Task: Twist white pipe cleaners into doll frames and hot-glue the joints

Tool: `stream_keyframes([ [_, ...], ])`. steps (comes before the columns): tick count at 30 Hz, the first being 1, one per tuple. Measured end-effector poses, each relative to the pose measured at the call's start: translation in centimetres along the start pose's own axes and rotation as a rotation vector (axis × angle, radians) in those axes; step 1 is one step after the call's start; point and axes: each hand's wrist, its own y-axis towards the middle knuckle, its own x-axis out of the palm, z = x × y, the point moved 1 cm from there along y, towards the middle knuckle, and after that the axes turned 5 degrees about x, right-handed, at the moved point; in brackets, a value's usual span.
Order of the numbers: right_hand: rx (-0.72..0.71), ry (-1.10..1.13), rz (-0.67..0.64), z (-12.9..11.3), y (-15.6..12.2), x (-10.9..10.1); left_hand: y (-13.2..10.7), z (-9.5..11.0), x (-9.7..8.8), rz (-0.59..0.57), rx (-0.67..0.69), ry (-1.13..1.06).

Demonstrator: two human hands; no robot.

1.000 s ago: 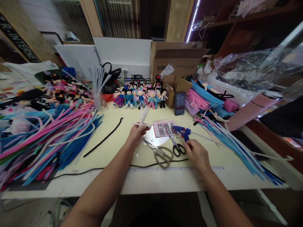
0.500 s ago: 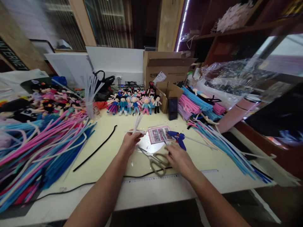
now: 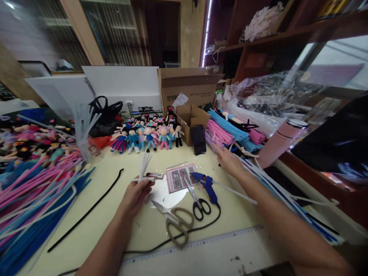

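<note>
My left hand [image 3: 135, 194] is closed round a small bundle of white pipe cleaners [image 3: 143, 167] that stick up from its fingers. My right hand [image 3: 229, 161] reaches far to the right, its fingers extended over the pile of blue, pink and white pipe cleaners [image 3: 258, 168]; it holds nothing that I can see. Between my hands on the table lie a blue glue gun [image 3: 204, 184], black-handled scissors [image 3: 197, 199], tan-handled scissors [image 3: 176, 220] and a pink printed card [image 3: 178, 177].
A row of small pipe-cleaner dolls [image 3: 146, 136] stands at the back, beside cardboard boxes [image 3: 186, 86]. A big heap of pink and blue pipe cleaners [image 3: 34, 195] fills the left. A black pipe cleaner [image 3: 89, 209], a ruler [image 3: 198, 245] and a pink bottle [image 3: 278, 142] lie around.
My right hand left the spot near the scissors and glue gun and moved up and right to the pipe cleaner pile. The view swung right. My left hand kept its bundle.
</note>
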Motion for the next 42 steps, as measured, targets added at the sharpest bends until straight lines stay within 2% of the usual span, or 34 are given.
stream_keyframes([
  [3,-0.050,-0.115,0.068,-2.1,3.5,1.3,0.4,-0.1,-0.3,0.042,-0.002,-0.001],
  [7,-0.032,-0.174,0.077,-3.2,6.5,3.0,0.8,-0.1,-0.5,0.081,-0.016,-0.010],
  [11,0.024,-0.186,0.035,-3.6,7.8,4.3,0.9,-0.2,-0.6,0.092,-0.037,-0.016],
  [14,0.016,-0.129,0.038,-3.8,7.5,3.9,0.8,-0.2,-0.6,0.106,-0.057,-0.022],
  [17,-0.003,0.016,0.112,-3.4,5.5,2.1,0.7,0.0,-0.5,0.084,-0.048,-0.026],
  [20,0.040,0.153,0.101,-1.6,1.6,0.0,0.4,0.2,-0.4,0.041,-0.018,-0.036],
  [21,0.044,0.171,0.032,-0.8,-0.2,-0.5,0.3,0.3,-0.3,0.032,-0.008,-0.041],
  [24,0.101,0.192,-0.322,1.5,-6.5,-1.9,-0.3,0.6,0.3,0.014,0.014,-0.059],
  [26,0.100,0.296,-0.527,1.8,-10.6,-2.9,-0.8,0.7,0.8,-0.001,0.024,-0.068],
  [29,0.079,0.530,-0.669,-1.1,-15.1,-4.4,-1.4,0.8,1.4,-0.036,0.020,-0.074],
  [30,0.068,0.596,-0.670,-2.8,-15.8,-4.7,-1.6,0.7,1.6,-0.049,0.021,-0.069],
  [32,0.038,0.653,-0.540,-6.7,-16.2,-4.8,-1.8,0.6,1.8,-0.085,0.033,-0.060],
  [34,0.007,0.510,-0.337,-10.5,-15.4,-4.0,-1.9,0.4,1.8,-0.115,0.053,-0.045],
  [36,-0.018,0.252,-0.215,-13.6,-14.1,-2.7,-2.1,0.4,1.8,-0.131,0.073,-0.027],
  [39,0.018,-0.006,-0.217,-16.0,-12.3,-0.7,-2.3,0.5,1.7,-0.146,0.085,-0.017],
  [42,0.045,-0.081,-0.212,-16.5,-11.7,0.3,-2.5,0.6,1.8,-0.162,0.085,-0.044],
])
